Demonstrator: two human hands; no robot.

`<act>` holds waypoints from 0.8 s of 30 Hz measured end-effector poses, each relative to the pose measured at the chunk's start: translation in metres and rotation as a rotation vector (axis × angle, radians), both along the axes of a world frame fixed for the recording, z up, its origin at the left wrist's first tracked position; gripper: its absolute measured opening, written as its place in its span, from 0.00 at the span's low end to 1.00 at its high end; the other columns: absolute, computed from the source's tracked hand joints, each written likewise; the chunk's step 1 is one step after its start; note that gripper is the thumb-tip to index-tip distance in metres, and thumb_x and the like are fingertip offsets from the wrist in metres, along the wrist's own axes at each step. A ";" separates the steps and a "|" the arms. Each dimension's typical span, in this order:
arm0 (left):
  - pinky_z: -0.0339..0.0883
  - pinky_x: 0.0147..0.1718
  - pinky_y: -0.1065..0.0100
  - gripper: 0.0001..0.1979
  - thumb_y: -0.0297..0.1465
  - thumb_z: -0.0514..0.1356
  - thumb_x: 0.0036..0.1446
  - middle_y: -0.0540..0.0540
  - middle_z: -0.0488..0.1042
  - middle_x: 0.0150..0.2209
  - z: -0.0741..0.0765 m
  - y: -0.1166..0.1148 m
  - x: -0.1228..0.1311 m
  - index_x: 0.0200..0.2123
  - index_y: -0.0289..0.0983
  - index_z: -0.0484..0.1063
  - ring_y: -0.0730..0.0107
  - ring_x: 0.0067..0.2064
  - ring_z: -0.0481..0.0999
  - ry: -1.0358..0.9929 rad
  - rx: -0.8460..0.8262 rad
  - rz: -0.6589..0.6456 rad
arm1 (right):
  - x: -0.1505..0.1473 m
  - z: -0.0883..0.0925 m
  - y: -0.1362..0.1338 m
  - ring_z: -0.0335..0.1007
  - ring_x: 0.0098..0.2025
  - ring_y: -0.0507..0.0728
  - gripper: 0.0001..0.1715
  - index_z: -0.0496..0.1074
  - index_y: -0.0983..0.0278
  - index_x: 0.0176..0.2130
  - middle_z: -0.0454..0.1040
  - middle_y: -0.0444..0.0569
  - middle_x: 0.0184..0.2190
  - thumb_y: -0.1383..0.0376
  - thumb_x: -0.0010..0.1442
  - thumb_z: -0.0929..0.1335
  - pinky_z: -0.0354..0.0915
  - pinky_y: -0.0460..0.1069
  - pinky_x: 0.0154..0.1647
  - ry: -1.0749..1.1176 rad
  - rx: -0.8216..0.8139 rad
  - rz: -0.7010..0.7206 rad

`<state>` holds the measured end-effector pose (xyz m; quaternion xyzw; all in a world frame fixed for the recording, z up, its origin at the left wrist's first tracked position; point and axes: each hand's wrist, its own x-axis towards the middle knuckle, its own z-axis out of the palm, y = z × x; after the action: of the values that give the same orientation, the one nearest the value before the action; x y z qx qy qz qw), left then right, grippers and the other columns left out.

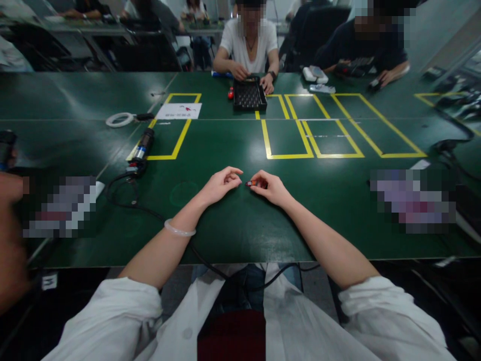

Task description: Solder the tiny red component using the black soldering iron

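Note:
Both my hands rest on the green table point(240, 225) near its front edge, almost touching. My right hand point(271, 188) pinches a small red and silver object point(251, 183) between thumb and fingertips. My left hand point(221, 183) is curled, its fingertips pressed together a little left of that object; whether it holds anything is too small to see. A clear bangle point(179, 230) sits on my left wrist.
A black cable point(124, 193) runs from a cylindrical tool point(142, 147) at left toward me. Yellow tape rectangles point(319, 140) mark the table. Across it, a person's hands rest at a black tray point(249, 95). A white ring point(119, 120) and a paper sheet point(179, 111) lie far left.

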<state>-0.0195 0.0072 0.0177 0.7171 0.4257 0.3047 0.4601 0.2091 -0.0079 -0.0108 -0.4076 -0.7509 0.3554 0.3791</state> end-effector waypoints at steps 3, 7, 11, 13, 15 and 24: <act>0.67 0.47 0.61 0.23 0.41 0.60 0.58 0.40 0.75 0.43 0.006 0.011 -0.024 0.51 0.33 0.70 0.64 0.43 0.75 0.051 0.058 0.077 | 0.000 -0.001 0.000 0.63 0.27 0.51 0.10 0.70 0.63 0.39 0.70 0.42 0.27 0.61 0.57 0.71 0.61 0.47 0.32 0.002 -0.023 0.012; 0.62 0.56 0.55 0.22 0.38 0.60 0.59 0.37 0.71 0.54 0.014 0.032 -0.083 0.53 0.33 0.70 0.57 0.53 0.71 0.397 0.277 0.303 | 0.000 -0.001 0.000 0.64 0.28 0.51 0.11 0.70 0.64 0.39 0.70 0.42 0.28 0.62 0.57 0.71 0.62 0.47 0.32 0.006 -0.051 0.020; 0.52 0.62 0.48 0.32 0.36 0.64 0.56 0.32 0.60 0.64 0.023 0.052 -0.161 0.60 0.28 0.62 0.46 0.63 0.59 0.837 0.389 0.630 | -0.001 -0.001 -0.001 0.64 0.27 0.51 0.11 0.70 0.64 0.39 0.70 0.42 0.27 0.62 0.57 0.71 0.62 0.47 0.32 0.029 -0.063 0.025; 0.56 0.58 0.48 0.38 0.41 0.65 0.55 0.31 0.57 0.66 0.027 0.059 -0.197 0.63 0.28 0.58 0.43 0.61 0.60 1.030 0.252 0.742 | -0.001 -0.001 -0.001 0.64 0.27 0.51 0.11 0.70 0.64 0.39 0.70 0.42 0.27 0.62 0.57 0.71 0.62 0.47 0.32 0.036 -0.065 0.027; 0.61 0.54 0.53 0.38 0.44 0.63 0.57 0.30 0.61 0.64 0.028 0.063 -0.225 0.63 0.27 0.57 0.46 0.57 0.64 1.155 0.068 0.739 | -0.001 -0.001 -0.001 0.64 0.27 0.51 0.11 0.70 0.64 0.39 0.70 0.42 0.27 0.62 0.57 0.71 0.62 0.47 0.32 0.036 -0.067 0.027; 0.62 0.45 0.73 0.31 0.42 0.64 0.59 0.43 0.71 0.51 0.024 0.068 -0.244 0.60 0.32 0.63 0.66 0.45 0.68 1.361 0.067 0.606 | -0.001 -0.001 -0.001 0.64 0.27 0.50 0.11 0.70 0.64 0.39 0.71 0.43 0.27 0.62 0.57 0.70 0.62 0.47 0.31 0.031 -0.080 0.035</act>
<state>-0.2636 0.0751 0.0415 0.6121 0.7860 -0.0805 -0.0317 0.2080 -0.0087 -0.0113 -0.4035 -0.7372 0.3979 0.3679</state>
